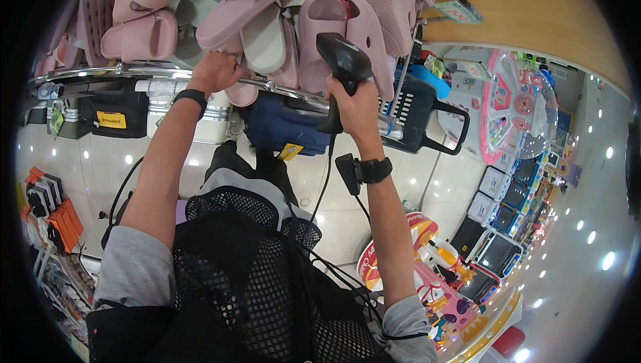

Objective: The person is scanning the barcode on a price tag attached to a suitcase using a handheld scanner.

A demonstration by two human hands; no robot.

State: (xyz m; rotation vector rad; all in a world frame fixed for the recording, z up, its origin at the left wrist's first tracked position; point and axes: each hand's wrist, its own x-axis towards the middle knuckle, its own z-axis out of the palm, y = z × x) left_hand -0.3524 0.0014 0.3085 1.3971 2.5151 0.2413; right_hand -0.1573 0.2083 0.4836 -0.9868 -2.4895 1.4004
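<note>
My right hand [354,106] is wrapped round the handle of a black handheld scanner [344,59], whose cable hangs down towards my body. Its head is raised in front of a heap of slippers. My left hand [215,72] is closed at the chrome rail [153,69], just below a large mauve slipper [250,2] with a white tag; what its fingers hold, if anything, is hidden. Near it lie a pale grey-green slipper [265,39] and a pink slipper [143,36].
Under the rail stand a navy bag [280,122] and a black case [117,112] with a yellow label. A dark plastic basket [414,112] is right of the scanner. Boxed toys [517,106] line the right side; orange boxes [65,223] stand at left.
</note>
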